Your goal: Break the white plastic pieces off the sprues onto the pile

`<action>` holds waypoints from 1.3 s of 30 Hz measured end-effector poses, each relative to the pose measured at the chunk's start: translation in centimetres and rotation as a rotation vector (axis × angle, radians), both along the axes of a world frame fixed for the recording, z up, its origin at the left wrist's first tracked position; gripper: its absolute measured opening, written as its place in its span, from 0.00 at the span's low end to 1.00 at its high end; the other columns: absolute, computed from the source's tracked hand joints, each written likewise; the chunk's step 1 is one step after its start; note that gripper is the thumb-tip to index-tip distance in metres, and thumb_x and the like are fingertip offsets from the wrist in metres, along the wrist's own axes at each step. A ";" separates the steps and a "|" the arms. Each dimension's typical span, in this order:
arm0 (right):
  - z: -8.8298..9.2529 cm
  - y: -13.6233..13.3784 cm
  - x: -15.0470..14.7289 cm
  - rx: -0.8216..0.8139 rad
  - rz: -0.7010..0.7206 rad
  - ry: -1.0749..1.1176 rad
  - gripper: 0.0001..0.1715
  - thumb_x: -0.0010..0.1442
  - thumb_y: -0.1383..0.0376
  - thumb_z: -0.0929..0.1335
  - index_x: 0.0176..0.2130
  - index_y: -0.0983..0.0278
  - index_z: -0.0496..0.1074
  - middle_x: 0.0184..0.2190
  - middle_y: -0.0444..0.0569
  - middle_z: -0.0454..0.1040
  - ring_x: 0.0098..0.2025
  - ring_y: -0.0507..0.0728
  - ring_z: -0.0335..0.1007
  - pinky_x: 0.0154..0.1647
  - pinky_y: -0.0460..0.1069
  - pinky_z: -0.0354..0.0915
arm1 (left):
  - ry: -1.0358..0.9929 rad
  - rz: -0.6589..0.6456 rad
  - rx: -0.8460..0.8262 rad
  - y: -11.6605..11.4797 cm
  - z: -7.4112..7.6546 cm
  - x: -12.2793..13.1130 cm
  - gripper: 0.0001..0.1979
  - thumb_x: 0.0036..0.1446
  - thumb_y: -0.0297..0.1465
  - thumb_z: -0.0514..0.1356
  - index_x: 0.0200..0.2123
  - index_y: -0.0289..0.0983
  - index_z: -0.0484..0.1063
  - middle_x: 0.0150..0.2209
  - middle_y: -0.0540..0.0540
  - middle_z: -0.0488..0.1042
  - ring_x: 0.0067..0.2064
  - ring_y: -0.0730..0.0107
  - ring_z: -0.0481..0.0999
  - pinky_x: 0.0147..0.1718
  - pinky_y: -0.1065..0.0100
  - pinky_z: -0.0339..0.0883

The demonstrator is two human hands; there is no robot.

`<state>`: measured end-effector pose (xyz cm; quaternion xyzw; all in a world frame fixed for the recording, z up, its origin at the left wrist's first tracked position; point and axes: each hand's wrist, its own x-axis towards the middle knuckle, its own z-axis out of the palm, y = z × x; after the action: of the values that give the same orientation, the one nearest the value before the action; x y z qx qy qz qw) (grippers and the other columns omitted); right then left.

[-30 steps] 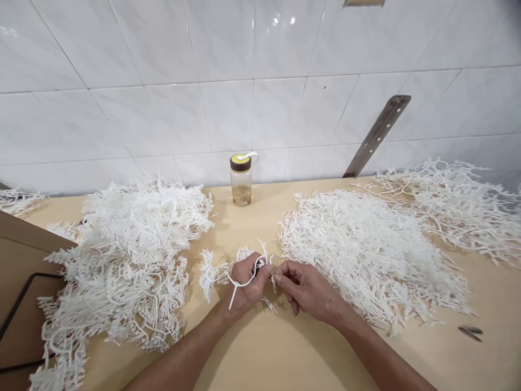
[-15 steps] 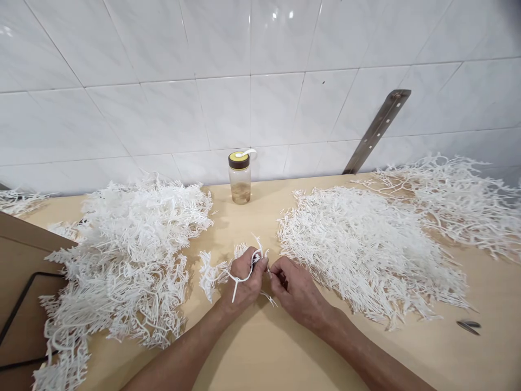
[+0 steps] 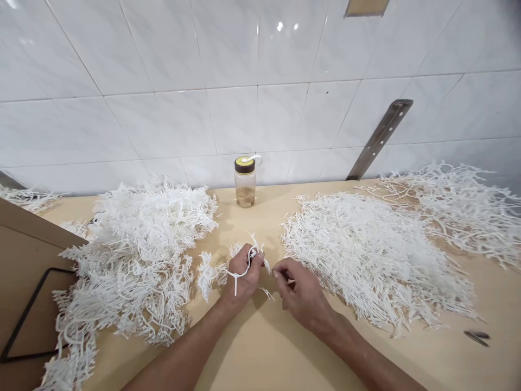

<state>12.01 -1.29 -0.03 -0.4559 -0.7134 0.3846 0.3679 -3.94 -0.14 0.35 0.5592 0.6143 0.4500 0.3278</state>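
Observation:
My left hand [image 3: 244, 279] is closed around a white, branched plastic stem [image 3: 235, 277], whose forks stick out above and across the back of the hand. To its left a ruffled white cluster [image 3: 207, 277] rests near the hand, seemingly joined to the stem. My right hand [image 3: 303, 293] is just beside it, thumb and forefinger pinched together; what they hold, if anything, is too small to make out. A large heap of ruffled white pieces [image 3: 150, 260] lies on the left. A heap of thin white sprigs [image 3: 366, 244] spreads on the right.
A capped bottle [image 3: 245, 193] stands near the tiled wall. Loose white branched stems [image 3: 459, 206] lie far right. A metal strip [image 3: 378, 142] leans at the wall. A small dark metal tool [image 3: 477, 336] lies right. A brown panel [image 3: 24, 250] borders the left.
My right hand has drawn slightly away to the right from my left hand, widening the gap. My left hand keeps the stem. The camera view has shifted a little.

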 end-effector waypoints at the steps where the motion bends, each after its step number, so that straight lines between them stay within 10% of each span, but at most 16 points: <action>1: 0.1 0.3 0.2 -0.059 -0.057 0.033 0.07 0.66 0.60 0.63 0.38 0.61 0.66 0.24 0.41 0.68 0.18 0.50 0.65 0.21 0.47 0.64 | 0.004 -0.028 0.001 -0.1 0.0 0.0 0.14 0.62 0.40 0.55 0.27 0.38 0.67 0.21 0.54 0.65 0.25 0.72 0.63 0.28 0.70 0.56; 22: 0.2 0.9 0.7 0.052 -0.087 -0.155 0.08 0.62 0.65 0.63 0.31 0.61 0.68 0.23 0.44 0.70 0.24 0.54 0.66 0.22 0.47 0.60 | 0.029 -0.225 -0.020 -0.7 -0.1 0.6 0.18 0.62 0.42 0.55 0.24 0.37 0.65 0.22 0.53 0.60 0.26 0.73 0.61 0.25 0.71 0.53; 39: 0.5 -0.8 -0.5 0.341 0.196 -0.086 0.08 0.59 0.73 0.61 0.33 0.60 0.61 0.28 0.44 0.65 0.26 0.51 0.61 0.26 0.46 0.59 | -0.001 -0.054 0.001 -0.2 0.1 0.3 0.18 0.61 0.40 0.56 0.22 0.38 0.60 0.20 0.55 0.58 0.24 0.75 0.58 0.25 0.71 0.53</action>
<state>11.47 -2.07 0.49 -0.3311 -0.8242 0.2726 0.3698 -3.63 -0.30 0.47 0.5752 0.5987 0.4416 0.3400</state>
